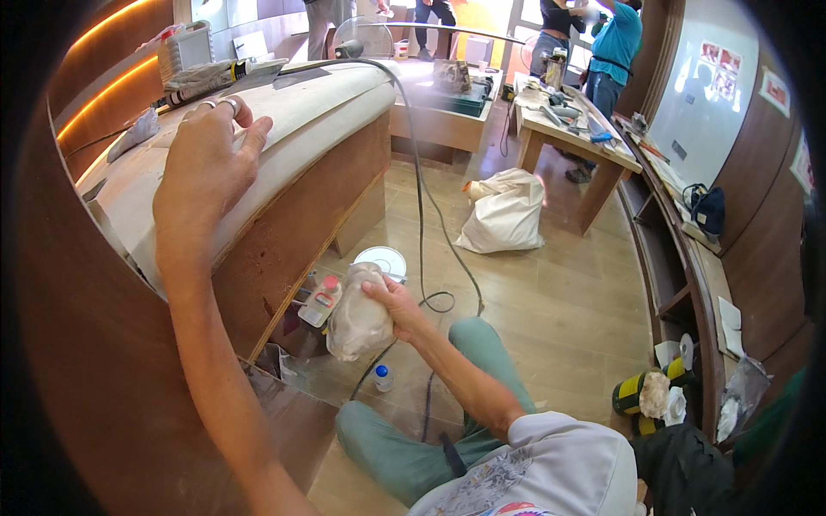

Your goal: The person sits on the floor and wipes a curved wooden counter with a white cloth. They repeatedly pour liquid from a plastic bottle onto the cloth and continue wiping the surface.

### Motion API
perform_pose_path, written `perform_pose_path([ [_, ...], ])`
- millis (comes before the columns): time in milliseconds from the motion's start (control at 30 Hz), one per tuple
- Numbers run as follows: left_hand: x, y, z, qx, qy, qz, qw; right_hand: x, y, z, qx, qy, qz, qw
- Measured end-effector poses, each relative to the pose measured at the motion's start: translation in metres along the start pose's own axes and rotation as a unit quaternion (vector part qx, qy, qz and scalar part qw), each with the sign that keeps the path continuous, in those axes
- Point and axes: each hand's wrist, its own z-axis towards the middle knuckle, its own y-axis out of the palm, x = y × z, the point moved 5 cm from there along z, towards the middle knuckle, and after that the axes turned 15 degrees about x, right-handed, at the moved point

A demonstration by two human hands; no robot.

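Bare left hand [205, 168], fingers curled, at cream-topped wooden counter [335, 101]. Bare right hand [392, 303] grips bulging beige translucent plastic bag [354, 322] near red-capped translucent plastic container [319, 303]. Small clear blue-capped bottle [383, 378], stuffed white sack [506, 215] on light wood floor [572, 297].

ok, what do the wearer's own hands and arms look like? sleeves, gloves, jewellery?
No gloves. Left hand: what look like light metallic rings on the fingers. Right hand: no ring visible. Both forearms are bare, no watch or cable seen. Right sleeve: short, pale grey. Left sleeve is out of view.
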Motion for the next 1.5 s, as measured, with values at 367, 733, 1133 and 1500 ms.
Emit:
perform_pose_path([
  [367,0.001,0.009,0.000,0.007,0.018,0.003,1.000,-0.060,0.132,-0.048,0.097,-0.585,-0.230,0.772],
  [733,0.019,-0.015,0.006,-0.050,-0.005,-0.049,0.998,-0.015,0.132,-0.050,0.065,-0.649,-0.277,0.706],
  [1133,0.035,-0.091,-0.009,0.243,0.156,-0.190,0.939,-0.041,0.182,-0.070,0.071,-0.646,-0.207,0.731],
  [1500,0.032,-0.050,-0.037,0.046,0.052,0.037,0.997,-0.064,0.178,-0.053,0.087,-0.662,-0.192,0.719],
])
